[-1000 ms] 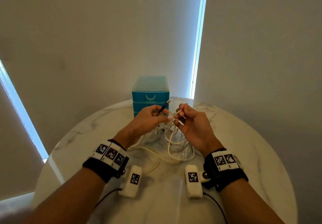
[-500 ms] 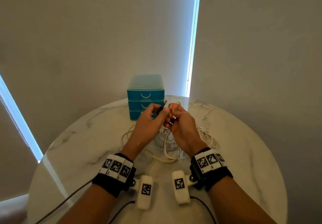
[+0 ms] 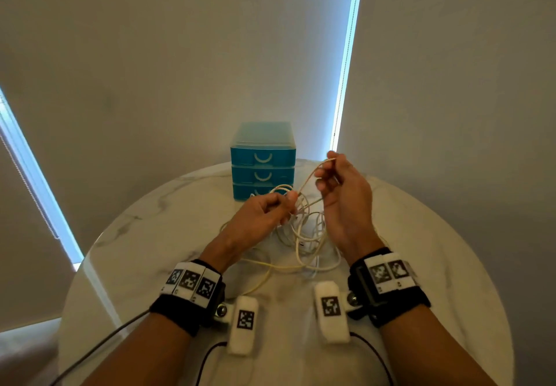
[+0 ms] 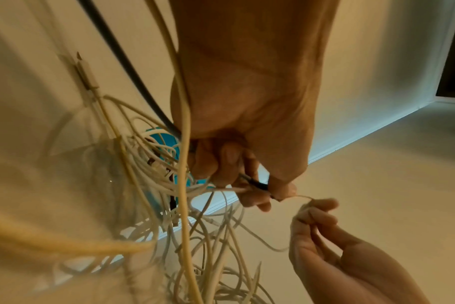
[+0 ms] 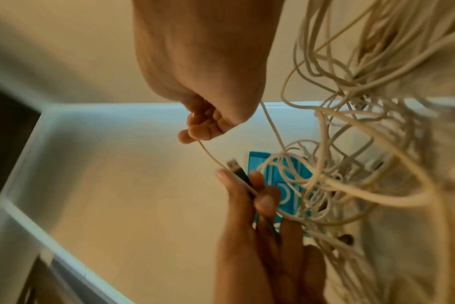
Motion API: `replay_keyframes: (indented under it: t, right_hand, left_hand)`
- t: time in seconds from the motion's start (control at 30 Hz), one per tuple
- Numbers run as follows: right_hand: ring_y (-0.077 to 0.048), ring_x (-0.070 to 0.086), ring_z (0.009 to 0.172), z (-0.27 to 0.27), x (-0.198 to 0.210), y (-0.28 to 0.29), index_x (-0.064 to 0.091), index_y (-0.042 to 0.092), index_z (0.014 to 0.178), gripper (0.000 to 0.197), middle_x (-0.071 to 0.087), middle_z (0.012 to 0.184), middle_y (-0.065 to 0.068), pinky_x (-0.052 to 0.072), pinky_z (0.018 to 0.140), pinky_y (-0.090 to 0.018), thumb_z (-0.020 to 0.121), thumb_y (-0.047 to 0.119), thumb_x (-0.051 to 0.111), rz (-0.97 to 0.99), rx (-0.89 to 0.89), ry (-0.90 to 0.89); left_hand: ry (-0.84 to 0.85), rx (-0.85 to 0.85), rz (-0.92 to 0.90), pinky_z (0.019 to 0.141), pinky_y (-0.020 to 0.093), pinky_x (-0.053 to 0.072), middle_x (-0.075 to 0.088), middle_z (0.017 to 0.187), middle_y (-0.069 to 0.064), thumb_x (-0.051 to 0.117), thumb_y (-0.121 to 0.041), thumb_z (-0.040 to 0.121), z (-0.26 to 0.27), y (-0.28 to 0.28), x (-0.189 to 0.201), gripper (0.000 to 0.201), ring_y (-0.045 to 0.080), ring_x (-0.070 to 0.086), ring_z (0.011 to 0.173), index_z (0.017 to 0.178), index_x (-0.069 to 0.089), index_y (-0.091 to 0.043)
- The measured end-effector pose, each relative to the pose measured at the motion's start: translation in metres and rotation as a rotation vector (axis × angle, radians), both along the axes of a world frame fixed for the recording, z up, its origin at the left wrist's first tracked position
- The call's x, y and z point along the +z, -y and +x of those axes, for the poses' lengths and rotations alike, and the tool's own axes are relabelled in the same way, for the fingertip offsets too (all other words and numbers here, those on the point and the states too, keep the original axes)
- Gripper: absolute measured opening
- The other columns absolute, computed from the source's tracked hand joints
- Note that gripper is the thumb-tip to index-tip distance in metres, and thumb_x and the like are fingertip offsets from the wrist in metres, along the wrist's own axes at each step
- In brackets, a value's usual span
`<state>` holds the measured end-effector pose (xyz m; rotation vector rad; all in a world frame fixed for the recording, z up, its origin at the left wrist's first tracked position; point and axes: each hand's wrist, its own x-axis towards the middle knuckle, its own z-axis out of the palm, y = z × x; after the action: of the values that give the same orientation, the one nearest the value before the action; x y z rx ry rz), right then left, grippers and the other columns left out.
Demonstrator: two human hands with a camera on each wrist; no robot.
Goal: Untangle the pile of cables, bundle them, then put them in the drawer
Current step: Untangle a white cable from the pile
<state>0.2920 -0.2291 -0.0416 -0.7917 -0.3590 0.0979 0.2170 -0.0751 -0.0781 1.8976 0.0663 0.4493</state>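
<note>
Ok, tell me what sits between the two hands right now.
A thin white cable spans the gap, pinched by the left hand and the right hand; below hangs the tangled pile. The head view shows it best.

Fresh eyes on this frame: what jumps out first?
Mid-table, a tangle of pale cables hangs between both hands. The right hand pinches one strand and holds it up near the far edge, while the left hand grips a black USB plug along with that strand. Behind them stands a blue drawer unit, all drawers closed.
</note>
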Motion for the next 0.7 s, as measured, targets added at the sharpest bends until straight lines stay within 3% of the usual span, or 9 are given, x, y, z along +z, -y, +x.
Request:
replay_keyframes:
  t: [0.07, 0.17, 0.27, 0.33, 0.37, 0.43, 0.53, 0.6, 0.7]
  right_hand:
    - [-0.015, 0.070, 0.077, 0.006, -0.002, 0.005, 0.068, 0.008, 0.116, 0.018, 0.074, 0.089, -0.007, 0.054, 0.066, -0.026, 0.111, 0.020, 0.056, -0.035, 0.051, -0.062]
    - [-0.019, 0.072, 0.081, 0.004, -0.023, -0.005, 0.066, 0.002, 0.125, 0.024, 0.077, 0.099, -0.013, 0.055, 0.066, -0.030, 0.107, 0.017, 0.064, -0.451, 0.178, -0.019]
    - [-0.020, 0.071, 0.082, -0.005, -0.036, -0.018, 0.068, 0.007, 0.126, 0.027, 0.077, 0.097, -0.009, 0.055, 0.064, -0.029, 0.099, 0.006, 0.072, -0.734, 0.276, 0.149]
    - [-0.012, 0.069, 0.077, -0.006, -0.037, -0.019, 0.073, 0.016, 0.120, 0.025, 0.077, 0.095, 0.000, 0.056, 0.066, -0.024, 0.097, 0.010, 0.075, -0.838, 0.220, 0.290]
    - [-0.008, 0.070, 0.076, -0.006, -0.036, -0.019, 0.076, 0.020, 0.114, 0.018, 0.078, 0.094, 0.005, 0.056, 0.070, -0.023, 0.096, 0.017, 0.078, -0.919, 0.157, 0.384]
    - [-0.004, 0.071, 0.079, -0.008, -0.036, -0.018, 0.080, 0.028, 0.101, 0.009, 0.079, 0.093, 0.009, 0.057, 0.078, -0.023, 0.094, 0.034, 0.081, -1.044, 0.037, 0.541]
    - [-0.004, 0.071, 0.082, -0.008, -0.031, -0.015, 0.080, 0.031, 0.100, 0.008, 0.078, 0.093, 0.011, 0.054, 0.072, -0.016, 0.096, 0.038, 0.079, -0.916, -0.189, 0.508]
    - [-0.007, 0.072, 0.088, -0.002, -0.024, -0.008, 0.079, 0.031, 0.104, 0.013, 0.079, 0.098, 0.011, 0.057, 0.073, -0.022, 0.097, 0.042, 0.078, -0.728, -0.293, 0.413]
    - [-0.008, 0.072, 0.096, 0.002, -0.018, 0.000, 0.081, 0.028, 0.103, 0.016, 0.079, 0.101, 0.011, 0.059, 0.080, -0.028, 0.096, 0.043, 0.079, -0.608, -0.322, 0.329]
  left_hand:
    - [0.070, 0.059, -0.116, 0.060, 0.010, 0.044, 0.067, 0.072, -0.007, 0.058, -0.057, 0.104, 0.001, -0.003, 0.002, 0.051, -0.002, 0.056, 0.061, 0.097, 0.077, -0.011]
    - [0.163, 0.071, -0.396, 0.045, 0.016, 0.033, 0.054, 0.064, -0.010, 0.057, -0.052, 0.105, 0.002, -0.007, 0.009, 0.043, 0.002, 0.038, 0.048, 0.092, 0.068, -0.013]
    - [0.236, -0.042, -0.561, 0.041, 0.017, 0.028, 0.055, 0.074, -0.005, 0.058, -0.045, 0.104, 0.003, -0.012, 0.012, 0.032, 0.003, 0.029, 0.046, 0.103, 0.066, -0.014]
    - [0.243, -0.085, -0.586, 0.042, 0.017, 0.028, 0.054, 0.083, 0.005, 0.060, -0.040, 0.102, 0.004, -0.014, 0.012, 0.030, 0.004, 0.027, 0.047, 0.110, 0.068, -0.012]
    - [0.242, -0.097, -0.584, 0.042, 0.018, 0.028, 0.048, 0.087, 0.013, 0.061, -0.038, 0.103, 0.004, -0.014, 0.012, 0.028, 0.006, 0.025, 0.048, 0.111, 0.069, -0.012]
    - [0.247, -0.110, -0.571, 0.043, 0.018, 0.027, 0.045, 0.096, 0.015, 0.059, -0.035, 0.106, 0.003, -0.016, 0.012, 0.026, 0.009, 0.021, 0.050, 0.110, 0.072, -0.013]
    - [0.230, -0.085, -0.528, 0.044, 0.019, 0.027, 0.067, 0.113, 0.021, 0.054, -0.035, 0.111, 0.002, -0.020, 0.012, 0.034, 0.012, 0.021, 0.053, 0.125, 0.070, -0.009]
    - [0.121, -0.060, -0.501, 0.044, 0.018, 0.028, 0.076, 0.127, 0.007, 0.055, -0.035, 0.110, 0.002, -0.022, 0.011, 0.036, 0.008, 0.027, 0.052, 0.130, 0.068, -0.009]
    - [-0.111, -0.098, -0.347, 0.045, 0.018, 0.027, 0.078, 0.126, 0.000, 0.056, -0.036, 0.110, 0.001, -0.030, 0.008, 0.033, 0.006, 0.030, 0.051, 0.128, 0.073, -0.015]
